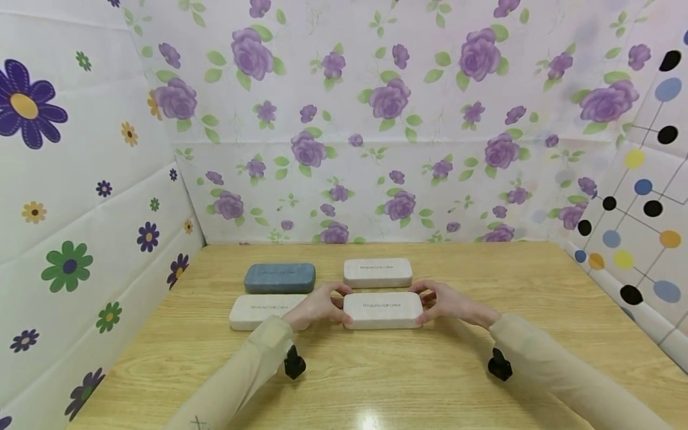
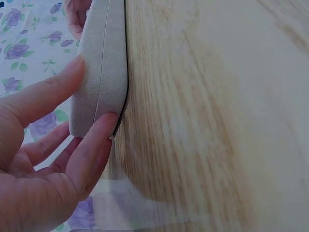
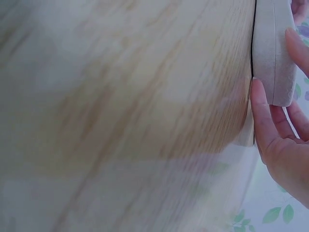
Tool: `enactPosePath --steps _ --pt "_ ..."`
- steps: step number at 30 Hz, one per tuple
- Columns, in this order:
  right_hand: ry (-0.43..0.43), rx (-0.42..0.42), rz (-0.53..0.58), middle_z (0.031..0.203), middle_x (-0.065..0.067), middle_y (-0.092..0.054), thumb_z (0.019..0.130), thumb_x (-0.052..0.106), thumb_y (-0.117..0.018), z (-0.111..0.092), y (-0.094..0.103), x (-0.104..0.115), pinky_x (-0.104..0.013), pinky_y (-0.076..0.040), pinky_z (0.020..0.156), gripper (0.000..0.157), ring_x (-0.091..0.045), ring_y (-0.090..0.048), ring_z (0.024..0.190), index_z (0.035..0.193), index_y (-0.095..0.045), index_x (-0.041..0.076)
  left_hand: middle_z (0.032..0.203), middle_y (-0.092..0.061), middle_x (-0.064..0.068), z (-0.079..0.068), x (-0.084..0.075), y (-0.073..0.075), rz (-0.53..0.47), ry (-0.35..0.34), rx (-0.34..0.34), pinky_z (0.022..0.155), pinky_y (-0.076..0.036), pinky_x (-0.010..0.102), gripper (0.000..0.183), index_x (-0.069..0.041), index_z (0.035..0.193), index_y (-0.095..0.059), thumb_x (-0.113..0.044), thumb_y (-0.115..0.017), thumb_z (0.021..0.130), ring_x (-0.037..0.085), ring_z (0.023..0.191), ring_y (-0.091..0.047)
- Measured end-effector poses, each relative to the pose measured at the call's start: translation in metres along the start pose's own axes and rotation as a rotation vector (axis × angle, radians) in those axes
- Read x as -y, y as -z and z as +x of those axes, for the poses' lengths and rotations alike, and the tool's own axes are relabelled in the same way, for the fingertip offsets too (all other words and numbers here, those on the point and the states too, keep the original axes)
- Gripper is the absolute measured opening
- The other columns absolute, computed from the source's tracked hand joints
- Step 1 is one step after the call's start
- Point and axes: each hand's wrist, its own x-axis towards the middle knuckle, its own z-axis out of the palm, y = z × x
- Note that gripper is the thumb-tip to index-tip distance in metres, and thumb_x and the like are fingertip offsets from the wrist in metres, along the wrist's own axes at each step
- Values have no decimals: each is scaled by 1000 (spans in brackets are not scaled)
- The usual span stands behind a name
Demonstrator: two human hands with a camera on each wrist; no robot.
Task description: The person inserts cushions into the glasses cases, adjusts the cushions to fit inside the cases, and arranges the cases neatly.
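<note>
A white glasses case (image 1: 383, 315) with small dark lettering on its lid lies flat at the front right of four-cornered rows of cases. My left hand (image 1: 317, 306) grips its left end, and the right hand (image 1: 448, 300) holds the opposite end. In the left wrist view, thumb and fingers of the left hand (image 2: 43, 169) press on the case's end and sides (image 2: 108, 63). Fingers of the right hand (image 3: 285, 150) likewise curl around the near end of the case (image 3: 275, 53) in the right wrist view, low by the wooden surface.
Behind the held case sits another white glasses case (image 1: 378, 275). A blue glasses case (image 1: 279, 278) is at the back left, with a third white case (image 1: 252, 313) in front of it, partly covered by my left hand. Flowered cloth (image 1: 344, 179) rises behind the wooden table (image 1: 376, 382).
</note>
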Motion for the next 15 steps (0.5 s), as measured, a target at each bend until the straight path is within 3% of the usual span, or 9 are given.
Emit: enactPosePath --steps 4,8,12,15 --pt "25 21 25 116 -18 -46 71 12 -78 -2 2 4 -43 -41 83 66 -32 -48 101 124 -44 -4 110 -51 16 -2 -2 4 46 -7 -1 66 -47 31 63 1 122 -50 -2 -80 66 28 93 -55" --pt "42 6 71 124 -28 -38 77 10 -73 -14 11 9 -44 -39 87 66 -42 -42 108 130 -37 -5 118 -46 21 -10 -7 19 99 -53 1 73 -47 35 62 0 124 -50 -6 -78 70 36 100 -51" --pt "74 -100 46 129 -28 -35 82 13 -69 -28 35 2 -45 -39 87 65 -46 -36 113 135 -33 1 118 -48 18 -21 -12 46 103 -82 -61 76 -47 37 60 -1 125 -50 -15 -77 74 36 101 -50" --pt "124 -227 -67 128 -26 -36 83 14 -67 -39 54 -2 -52 -37 85 65 -46 -36 112 136 -32 1 119 -48 16 -30 -13 66 90 -92 -140 78 -46 39 60 -4 126 -49 -21 -76 75 34 104 -49"
